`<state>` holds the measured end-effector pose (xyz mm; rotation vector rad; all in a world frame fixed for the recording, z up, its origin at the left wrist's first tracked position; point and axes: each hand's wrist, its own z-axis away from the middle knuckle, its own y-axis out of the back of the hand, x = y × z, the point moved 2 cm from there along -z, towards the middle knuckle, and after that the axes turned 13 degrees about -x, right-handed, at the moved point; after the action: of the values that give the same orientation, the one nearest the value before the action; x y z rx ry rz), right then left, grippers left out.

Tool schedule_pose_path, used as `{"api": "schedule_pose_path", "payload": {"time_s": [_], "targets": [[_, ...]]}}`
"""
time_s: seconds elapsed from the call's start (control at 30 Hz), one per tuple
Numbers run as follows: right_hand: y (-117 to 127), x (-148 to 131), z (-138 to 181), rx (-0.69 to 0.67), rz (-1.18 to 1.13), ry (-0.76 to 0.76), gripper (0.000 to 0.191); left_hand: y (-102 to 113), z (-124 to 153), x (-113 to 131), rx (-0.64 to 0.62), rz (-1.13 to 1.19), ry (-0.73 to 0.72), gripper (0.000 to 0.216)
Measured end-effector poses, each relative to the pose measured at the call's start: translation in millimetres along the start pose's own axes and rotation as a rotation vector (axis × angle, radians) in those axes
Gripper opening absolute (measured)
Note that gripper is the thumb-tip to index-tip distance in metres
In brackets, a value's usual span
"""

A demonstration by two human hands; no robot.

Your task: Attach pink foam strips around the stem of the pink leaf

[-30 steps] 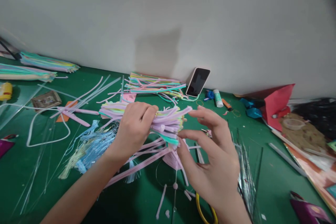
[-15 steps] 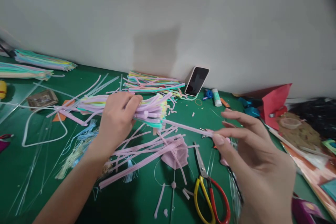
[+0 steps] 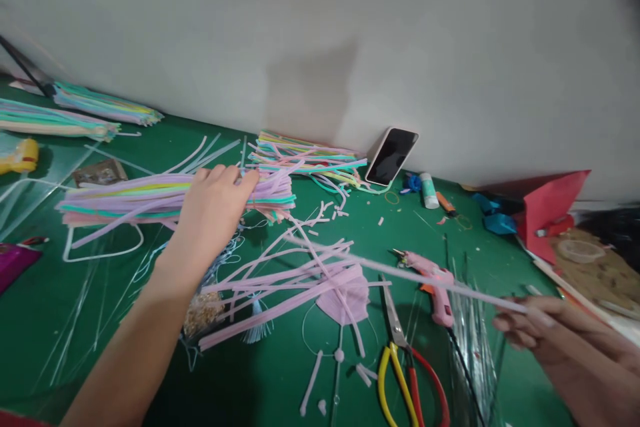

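Note:
My left hand [image 3: 217,207] is closed over a bundle of pastel pipe cleaners [image 3: 135,197], mostly lilac with some yellow and mint. Off to the right, my right hand [image 3: 565,340] pinches the end of one lilac pipe cleaner [image 3: 415,275], stretched out clear of the bundle above the table. Several loose pink pipe cleaners [image 3: 270,287] lie below it, crossing a pink pleated piece [image 3: 345,297]. Scissors [image 3: 397,340] with yellow and red handles rest beside that piece. Between the scissors and my right hand lies a pink hot glue gun [image 3: 435,280].
A phone [image 3: 393,155] leans on the wall behind another pipe cleaner bundle [image 3: 305,157]. Further bundles [image 3: 105,103] lie at the far left. A glue stick [image 3: 429,191], red paper [image 3: 555,213], a blue tassel [image 3: 257,317] and clear strips [image 3: 470,340] are spread about the green table [image 3: 240,380].
My right hand has moved right and down, drawing the lilac pipe cleaner out of the bundle. The bundle under my left hand has shifted left and lies flatter. The glue gun has come into full view.

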<state>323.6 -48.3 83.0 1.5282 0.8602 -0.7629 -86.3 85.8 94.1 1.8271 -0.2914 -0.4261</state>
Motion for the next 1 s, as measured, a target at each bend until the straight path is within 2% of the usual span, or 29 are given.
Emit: {"api": "schedule_pose_path", "payload": {"time_s": [0.1,0.13,0.2,0.27,0.4,0.53,0.63,0.77,0.9,1.0], "targets": [[-21.8,8.5,-2.4,-0.090,-0.285,-0.428,0.021,-1.8,2.7,-0.4,-0.044,-0.035,0.009,0.028],[-30.6,9.5,-3.6,-0.099,-0.346,-0.519,0.028,-2.4,3.6,-0.2,-0.063,-0.060,0.010,0.028],[-51.5,9.8,-7.9,-0.196,-0.429,-0.629,0.037,-3.5,5.0,1.1,-0.112,-0.108,0.004,0.027],[-74.3,8.9,-13.6,-0.301,-0.452,-0.676,0.042,-4.0,6.0,3.6,-0.154,-0.125,-0.005,0.029],[-115.9,8.3,-25.2,-0.399,-0.401,-0.679,0.040,-2.4,6.8,10.1,-0.186,-0.110,-0.027,0.035],[-138.6,12.0,-31.3,-0.440,-0.254,-0.638,0.029,0.2,7.6,14.7,-0.217,-0.096,-0.029,0.037],[-138.8,12.8,-32.9,-0.406,-0.070,-0.591,0.025,2.3,8.0,16.6,-0.216,-0.026,-0.037,0.033],[-128.2,2.1,-33.0,-0.280,0.055,-0.555,0.038,4.7,6.5,20.0,-0.240,0.075,-0.086,0.032],[-124.5,-23.7,-33.9,-0.229,-0.019,-0.466,0.041,5.2,1.1,25.6,-0.221,0.146,-0.151,0.031],[-129.7,-48.6,-34.5,-0.211,-0.193,-0.339,0.039,2.5,-2.7,31.3,-0.058,0.243,-0.239,0.026]]}}
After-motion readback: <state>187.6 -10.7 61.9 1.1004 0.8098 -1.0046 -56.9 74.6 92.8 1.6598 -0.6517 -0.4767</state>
